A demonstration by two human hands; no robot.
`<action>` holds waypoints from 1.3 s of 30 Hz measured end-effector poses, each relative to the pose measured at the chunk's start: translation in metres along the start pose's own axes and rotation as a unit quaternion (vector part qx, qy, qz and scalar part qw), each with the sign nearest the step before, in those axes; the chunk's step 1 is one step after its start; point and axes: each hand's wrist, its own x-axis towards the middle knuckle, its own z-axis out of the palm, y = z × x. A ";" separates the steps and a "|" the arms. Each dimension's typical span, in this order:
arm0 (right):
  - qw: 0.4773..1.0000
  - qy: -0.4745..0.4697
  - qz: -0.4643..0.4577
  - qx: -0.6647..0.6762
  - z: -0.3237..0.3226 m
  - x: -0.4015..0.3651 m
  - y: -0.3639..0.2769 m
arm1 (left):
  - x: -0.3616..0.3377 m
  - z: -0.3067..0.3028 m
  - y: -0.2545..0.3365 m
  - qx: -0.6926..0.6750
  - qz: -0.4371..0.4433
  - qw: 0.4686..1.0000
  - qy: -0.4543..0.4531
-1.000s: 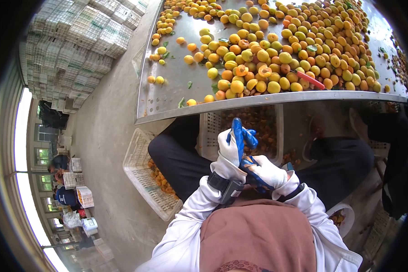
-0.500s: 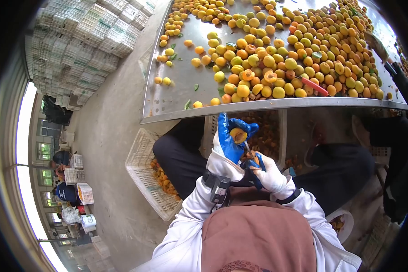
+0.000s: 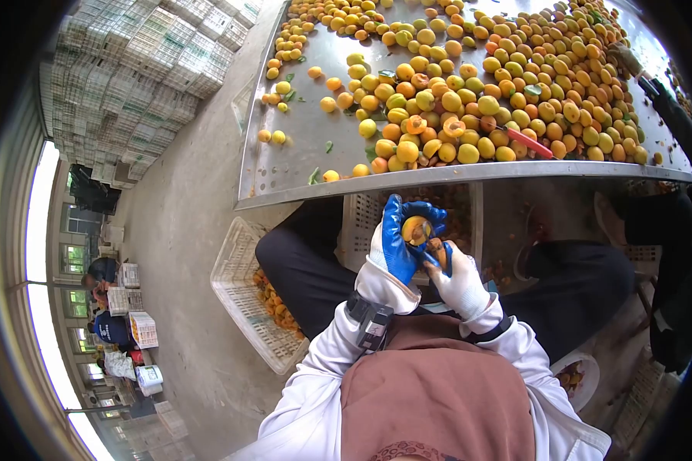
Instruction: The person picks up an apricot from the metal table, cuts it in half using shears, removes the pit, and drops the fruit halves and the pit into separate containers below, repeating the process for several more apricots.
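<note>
A cut apricot (image 3: pixel 417 229) rests in my left hand (image 3: pixel 394 244), whose blue-coated glove fingers curl around it, with the cut face up. Close against the fruit, my right hand (image 3: pixel 461 286), in a white and blue glove, is closed on a small knife; its handle is hidden by the fingers and its blade is hardly visible. Orange-brown fruit pulp shows at the right fingertips. Both hands are above my lap, just below the near edge of the metal table (image 3: pixel 284 184). Under them, a crate (image 3: pixel 359 230) holds cut fruit.
Many whole apricots (image 3: pixel 515 100) cover the table, with a red-handled knife (image 3: pixel 529 143) among them. A white crate (image 3: pixel 231 265) of cut apricots stands left of my leg, a white bucket (image 3: pixel 588 384) to the right. Stacked crates (image 3: pixel 123 84) and people are farther left.
Both hands have shifted slightly right. My right hand has risen closer to the apricot, and the thin blade seen between them before is now mostly hidden.
</note>
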 end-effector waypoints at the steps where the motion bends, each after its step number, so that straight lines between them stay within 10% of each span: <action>1: 0.999 -0.021 0.013 -0.043 0.001 0.000 0.001 | 0.000 -0.001 -0.001 0.000 0.000 1.000 0.000; 9: 0.980 -0.107 0.039 -0.165 0.008 -0.007 0.008 | -0.006 0.006 -0.003 0.119 0.038 0.986 0.107; 13: 0.965 -0.182 0.100 0.163 0.007 -0.003 0.012 | -0.007 0.008 0.003 0.152 0.013 0.987 0.053; 15: 0.888 -0.293 0.274 0.222 -0.016 0.002 -0.006 | -0.013 0.013 0.009 0.084 -0.031 0.996 0.016; 21: 0.855 -0.323 0.216 0.343 -0.024 -0.003 0.002 | -0.027 0.024 0.015 -0.066 -0.114 0.986 -0.100; 26: 0.785 -0.344 0.204 0.473 -0.025 -0.008 0.019 | -0.013 0.010 0.020 0.129 0.075 0.987 0.053; 28: 0.814 -0.265 0.271 0.439 -0.030 -0.001 -0.006 | -0.021 0.003 0.040 0.288 0.224 0.927 0.083; 31: 0.981 -0.068 0.069 -0.171 0.002 -0.004 0.042 | -0.070 0.001 0.094 0.334 0.344 0.860 0.175; 33: 0.977 -0.109 0.170 -0.064 -0.004 0.000 0.022 | -0.105 -0.022 0.127 0.409 0.455 0.750 0.253; 35: 0.964 -0.117 0.149 -0.185 -0.005 0.001 0.017 | -0.138 -0.100 0.157 0.508 0.489 0.598 0.381; 37: 0.965 -0.107 0.121 -0.206 0.000 -0.003 0.025 | -0.178 -0.115 0.190 0.821 0.294 0.254 0.418; 39: 0.963 -0.123 0.077 -0.229 0.005 -0.004 0.022 | -0.181 -0.114 0.190 0.856 0.262 0.162 0.416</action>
